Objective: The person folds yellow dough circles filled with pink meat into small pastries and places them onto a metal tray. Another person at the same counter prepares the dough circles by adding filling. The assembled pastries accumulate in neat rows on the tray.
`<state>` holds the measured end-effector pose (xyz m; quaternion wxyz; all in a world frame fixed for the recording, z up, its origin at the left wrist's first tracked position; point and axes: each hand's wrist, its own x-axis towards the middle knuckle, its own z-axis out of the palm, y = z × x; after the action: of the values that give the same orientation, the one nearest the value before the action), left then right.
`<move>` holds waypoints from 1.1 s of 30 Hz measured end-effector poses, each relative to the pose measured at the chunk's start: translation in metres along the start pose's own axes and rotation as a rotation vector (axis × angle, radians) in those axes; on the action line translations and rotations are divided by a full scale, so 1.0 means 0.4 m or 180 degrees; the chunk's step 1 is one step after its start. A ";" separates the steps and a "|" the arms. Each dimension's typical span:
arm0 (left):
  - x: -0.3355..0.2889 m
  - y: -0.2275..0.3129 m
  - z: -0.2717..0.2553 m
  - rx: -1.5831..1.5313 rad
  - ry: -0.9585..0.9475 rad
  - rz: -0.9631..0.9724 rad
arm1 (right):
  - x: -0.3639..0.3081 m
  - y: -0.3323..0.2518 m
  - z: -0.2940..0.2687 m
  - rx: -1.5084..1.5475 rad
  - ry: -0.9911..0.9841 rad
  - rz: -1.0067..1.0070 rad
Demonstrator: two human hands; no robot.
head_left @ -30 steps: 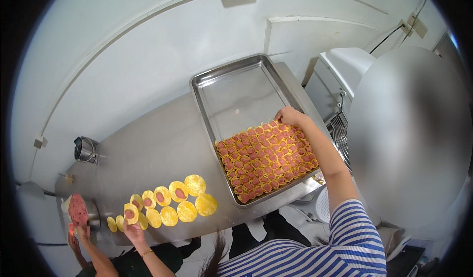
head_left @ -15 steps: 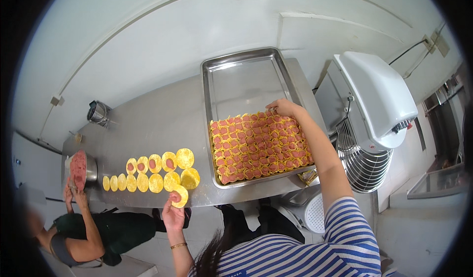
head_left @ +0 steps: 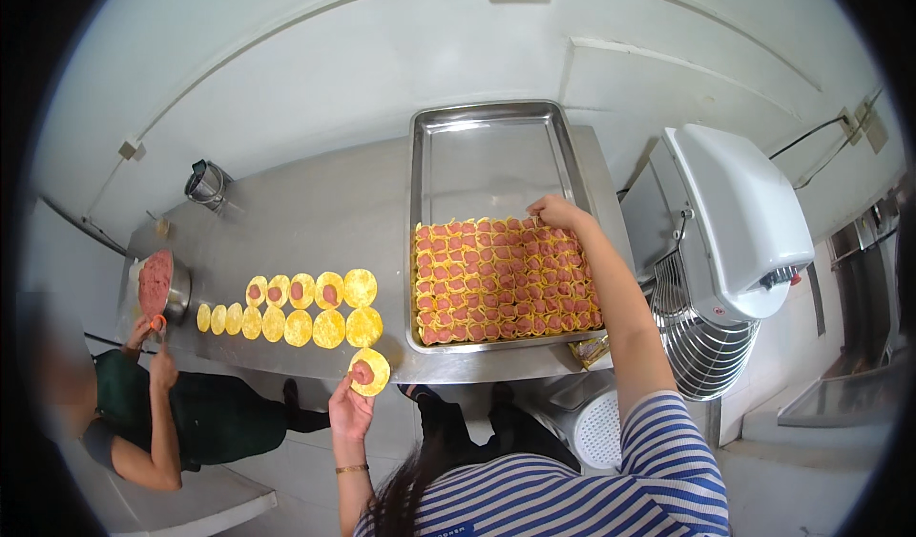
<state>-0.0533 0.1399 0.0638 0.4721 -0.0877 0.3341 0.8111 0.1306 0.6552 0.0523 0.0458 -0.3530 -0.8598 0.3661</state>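
My left hand (head_left: 351, 413) holds a round yellow wrapper (head_left: 379, 369) with a lump of pink meat filling (head_left: 362, 373) on it, just off the table's front edge. My right hand (head_left: 556, 212) reaches to the far row of open-topped dumplings (head_left: 506, 274), its fingers pinched at a dumpling there; the fingertips are partly hidden. Tight rows of these dumplings fill the near half of a deep metal tray (head_left: 417, 169). Left of the tray, yellow wrappers (head_left: 300, 329) lie in two rows; several in the far row carry meat.
On the left, a co-worker's hand (head_left: 164, 373) is beside a metal bowl of pink meat (head_left: 156, 284). A small metal pot (head_left: 206, 189) stands at the table's back. A white mixer (head_left: 735, 222) is right of the steel table (head_left: 315, 189), and a white stool (head_left: 599, 432) below it.
My left hand has moved slightly right with the filled wrapper, now apart from the laid-out ones. My right hand stays at the far dumpling row. The co-worker's hands have drawn back from the meat.
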 end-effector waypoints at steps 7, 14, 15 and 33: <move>-0.002 -0.033 0.023 0.0194 0.0088 -0.0113 | -0.014 0.006 -0.007 -0.0426 -0.0405 0.0185; 0.011 -0.087 0.065 0.0219 -0.0124 -0.0491 | -0.013 0.017 -0.001 -0.0298 0.0096 -0.0145; 0.012 -0.091 0.069 0.0282 -0.0097 -0.0508 | -0.013 0.017 -0.003 -0.0483 0.0033 -0.0064; 0.002 -0.146 0.145 0.0674 -0.0428 -0.0680 | -0.414 -0.262 0.182 0.2039 -0.0977 0.0069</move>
<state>0.0045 0.1963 0.0807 0.5835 -0.0180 0.3742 0.7205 0.1698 0.4550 0.0984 0.0206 -0.2707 -0.6944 0.6664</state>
